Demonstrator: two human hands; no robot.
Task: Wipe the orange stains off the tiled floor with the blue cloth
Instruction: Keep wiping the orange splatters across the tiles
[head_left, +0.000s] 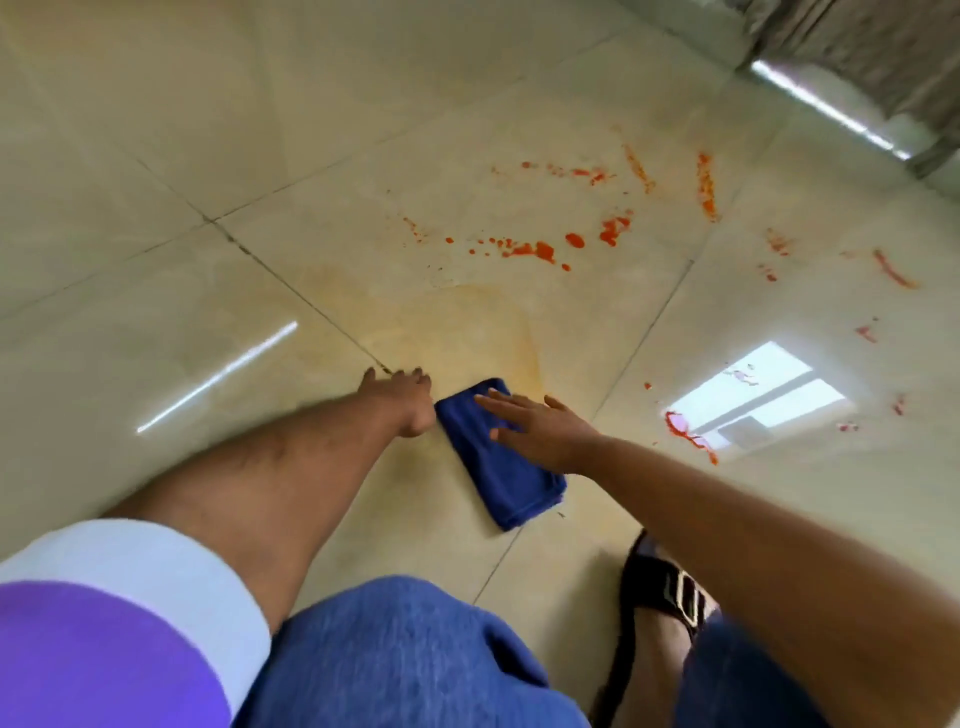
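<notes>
Knees in blue fabric (395, 654) fill the bottom of the view, w/ a purple-and-white sleeve (104, 613) at lower left and a black sandal (670, 587) on the foot at lower right: the person is crouched low over the tiled floor (156, 156). Both arms are out front. Left hand (402, 397) is planted on the tile just left of the blue cloth (498, 467), taking weight by the look of it; its fingers point away and I can't tell how far they're spread. Right hand (540, 423) lies flat on the cloth's far half, fingers straight and fanned apart, pressing, not gripping.

Cloth is folded into a long pad, lying on the tile between the two hands, near a grout line.

Progress? Early-to-mid, I'd say. Just beyond the cloth there's a pale orange smear (467, 332), a thin film, which looks like a patch wiped but not fully clean. Further out, the orange stains (540, 252) are thick and bright: blobs and streaks mid-floor, more streaks upper right, plus a wet ring by the window reflection (758, 400) at right. So most of the mess is left, approx. everything beyond arm's reach, and that haze prob. needs another pass too.
</notes>
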